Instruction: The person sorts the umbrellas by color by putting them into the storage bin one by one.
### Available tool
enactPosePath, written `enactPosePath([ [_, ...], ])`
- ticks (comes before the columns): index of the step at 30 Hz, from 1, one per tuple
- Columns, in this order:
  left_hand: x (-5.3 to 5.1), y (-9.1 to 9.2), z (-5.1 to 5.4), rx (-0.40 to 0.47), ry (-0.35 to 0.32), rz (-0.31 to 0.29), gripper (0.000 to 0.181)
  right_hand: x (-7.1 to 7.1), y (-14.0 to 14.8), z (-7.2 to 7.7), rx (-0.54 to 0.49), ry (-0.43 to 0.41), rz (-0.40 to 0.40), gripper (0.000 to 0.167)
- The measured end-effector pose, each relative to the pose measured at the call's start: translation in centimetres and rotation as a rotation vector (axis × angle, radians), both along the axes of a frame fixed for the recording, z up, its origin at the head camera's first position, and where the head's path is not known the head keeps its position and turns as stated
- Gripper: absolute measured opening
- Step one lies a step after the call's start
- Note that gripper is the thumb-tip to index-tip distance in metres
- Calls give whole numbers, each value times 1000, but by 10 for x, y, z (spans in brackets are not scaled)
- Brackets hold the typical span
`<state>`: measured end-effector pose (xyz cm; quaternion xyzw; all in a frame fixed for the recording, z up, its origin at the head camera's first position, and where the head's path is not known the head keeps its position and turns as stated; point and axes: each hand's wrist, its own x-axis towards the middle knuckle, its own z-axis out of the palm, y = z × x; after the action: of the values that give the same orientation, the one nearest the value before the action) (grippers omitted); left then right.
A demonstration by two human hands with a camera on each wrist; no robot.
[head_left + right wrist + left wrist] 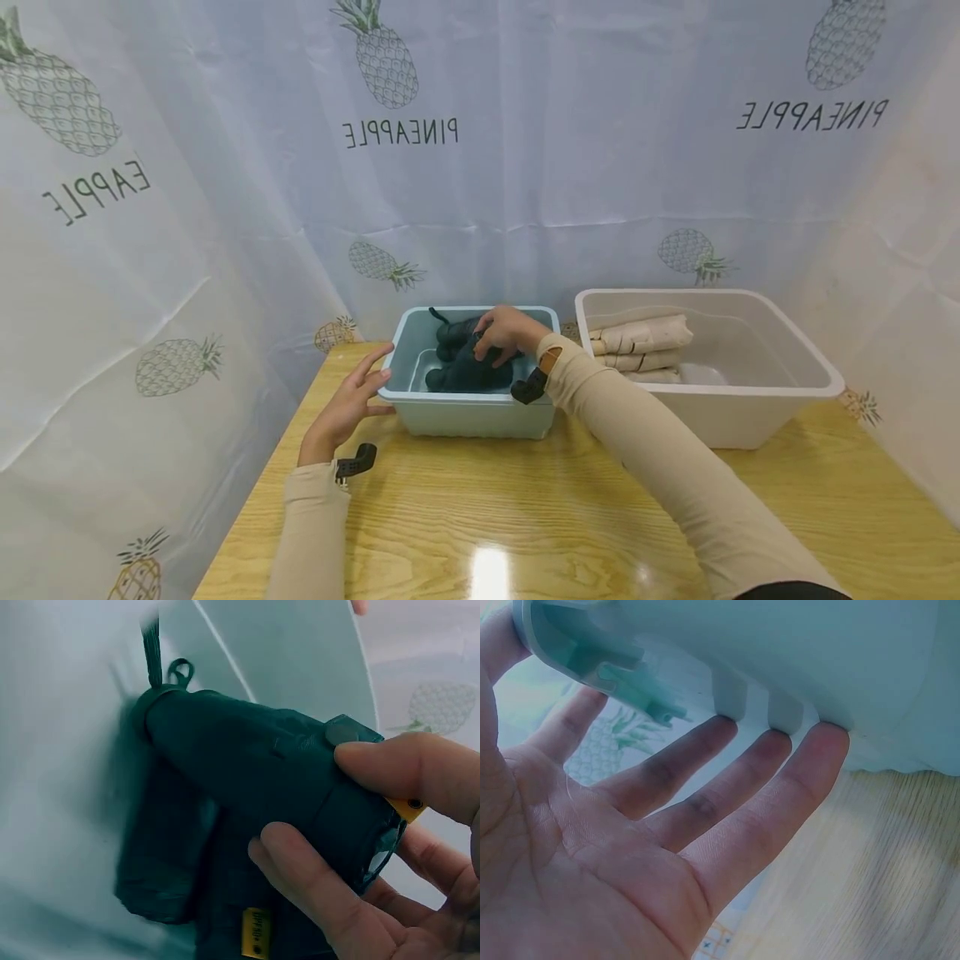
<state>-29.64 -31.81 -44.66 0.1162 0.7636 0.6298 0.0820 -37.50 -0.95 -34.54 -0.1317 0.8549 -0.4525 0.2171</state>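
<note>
In the head view, a light blue-green plastic bin (468, 419) stands on the table with several dark folded umbrellas (457, 379) lying inside. My right hand (506, 332) reaches in over the bin. The right wrist view shows its thumb and fingers gripping one folded umbrella (240, 757) near the end with a yellow tag. Beneath it lie another dark folded umbrella (159, 859) and one with a yellow UPF50+ label (256, 934). My left hand (347, 410) is at the bin's left side. Its extended fingertips (829, 742) touch the outer wall, with the thumb side near the rim.
A larger off-white bin (750, 417) stands to the right and holds several cream rolled bundles (645, 335) with dark marks. Both bins rest on a wooden table (450, 508). A pineapple-print curtain (525, 183) hangs behind and at the sides.
</note>
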Motion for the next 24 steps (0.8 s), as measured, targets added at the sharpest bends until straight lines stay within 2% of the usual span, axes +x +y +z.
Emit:
enactPosePath([
  [4, -1, 0, -2, 5, 0, -11, 58, -6, 0, 2, -12, 9, 16, 38],
  [10, -1, 1, -3, 5, 5, -11, 58, -14, -1, 1, -108, -12, 58, 39],
  [14, -1, 1, -2, 0, 8, -7, 58, -16, -1, -1, -138, 5, 73, 36],
  [18, -1, 1, -2, 3, 9, -6, 58, -14, 0, -1, -32, 124, 121, 36],
  [22, 0, -1, -2, 13, 8, -10, 58, -12, 3, -1, 169, 284, 230, 35],
  [24, 0, -2, -2, 15, 9, -12, 59, -11, 5, -1, 252, 330, 287, 34],
])
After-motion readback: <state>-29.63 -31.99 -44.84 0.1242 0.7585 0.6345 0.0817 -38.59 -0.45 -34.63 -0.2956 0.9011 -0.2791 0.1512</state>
